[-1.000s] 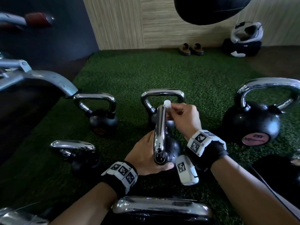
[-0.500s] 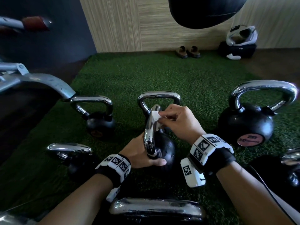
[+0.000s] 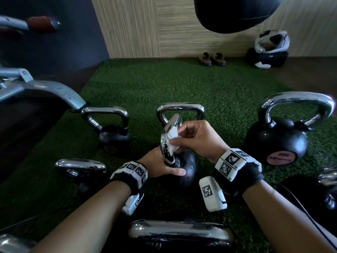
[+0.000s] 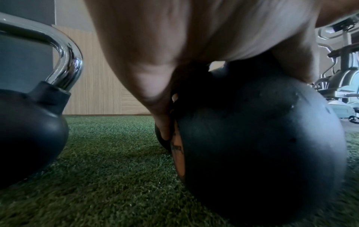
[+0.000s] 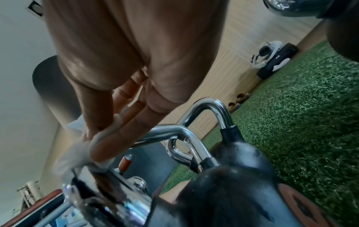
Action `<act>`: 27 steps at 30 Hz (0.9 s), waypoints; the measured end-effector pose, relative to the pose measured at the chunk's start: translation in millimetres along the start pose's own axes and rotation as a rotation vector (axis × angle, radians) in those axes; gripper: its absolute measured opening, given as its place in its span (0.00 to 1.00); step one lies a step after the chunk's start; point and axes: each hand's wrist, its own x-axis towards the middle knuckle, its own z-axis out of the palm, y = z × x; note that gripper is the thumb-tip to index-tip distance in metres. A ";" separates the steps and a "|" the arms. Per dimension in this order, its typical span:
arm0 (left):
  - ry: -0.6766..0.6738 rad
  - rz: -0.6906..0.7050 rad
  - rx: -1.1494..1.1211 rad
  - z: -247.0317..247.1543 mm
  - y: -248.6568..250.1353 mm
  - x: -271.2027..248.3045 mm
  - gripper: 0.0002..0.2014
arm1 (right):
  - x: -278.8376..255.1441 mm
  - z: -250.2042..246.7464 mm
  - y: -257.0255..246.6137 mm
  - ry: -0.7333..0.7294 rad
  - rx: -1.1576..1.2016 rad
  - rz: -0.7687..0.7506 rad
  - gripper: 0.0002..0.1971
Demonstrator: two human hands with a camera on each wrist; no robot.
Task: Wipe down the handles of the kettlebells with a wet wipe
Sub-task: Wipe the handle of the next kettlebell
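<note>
A small black kettlebell (image 3: 187, 167) with a chrome handle (image 3: 166, 141) lies tilted on the green turf in the middle of the head view. My left hand (image 3: 160, 165) grips its black ball (image 4: 262, 138) from the left, thumb across the front. My right hand (image 3: 195, 137) pinches a crumpled white wet wipe (image 3: 172, 141) and presses it against the near side of the handle. In the right wrist view the wet wipe (image 5: 77, 150) sits under my fingers (image 5: 108, 145) on the chrome handle (image 5: 165, 132).
Several other kettlebells stand around: one behind (image 3: 180, 108), one at left (image 3: 113, 132), a big one at right (image 3: 280, 139), one near left (image 3: 80, 167) and one at the bottom (image 3: 178, 232). A grey machine arm (image 3: 45, 92) juts in at left. Sandals (image 3: 212, 59) and a bag (image 3: 266, 55) lie by the far wall.
My right hand has slid the wipe down the handle from its far top toward the near lower part. The kettlebell has tilted a little more to the left.
</note>
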 end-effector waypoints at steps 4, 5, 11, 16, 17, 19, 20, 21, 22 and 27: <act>0.023 -0.075 -0.013 2.9 -13.1 5.0 0.33 | -4.0 -1.1 16.0 -0.078 -0.233 0.064 0.09; 0.027 -0.082 -0.014 3.2 -15.6 4.8 0.32 | -5.1 -1.4 18.2 -0.098 -0.320 0.061 0.09; -0.009 -0.003 0.034 -2.3 -4.1 1.5 0.23 | 6.5 -11.8 22.6 -0.134 -0.488 0.122 0.07; -0.065 -0.046 0.140 -1.8 -5.2 -0.4 0.17 | 10.1 -6.2 26.1 -0.272 -0.496 0.123 0.14; -0.071 -0.059 0.140 -1.3 -5.2 -1.1 0.15 | 7.5 -5.8 24.8 -0.277 -0.432 0.120 0.14; -0.090 -0.079 0.137 -0.8 -2.9 -1.7 0.15 | 3.5 -5.6 25.3 -0.275 -0.321 0.121 0.11; -0.089 -0.077 0.131 -0.2 -3.5 -3.0 0.16 | 2.2 -4.3 26.8 -0.278 -0.307 0.125 0.12; -0.087 -0.078 0.136 -0.1 -1.0 -5.1 0.17 | 2.0 -2.6 28.1 -0.290 -0.313 0.131 0.14; -0.086 -0.073 0.122 -0.5 2.0 -6.1 0.17 | 2.6 -1.1 28.9 -0.304 -0.327 0.139 0.16; -0.143 -0.051 0.080 -2.1 9.6 -8.6 0.15 | -3.8 -2.6 19.9 -0.403 0.020 0.170 0.11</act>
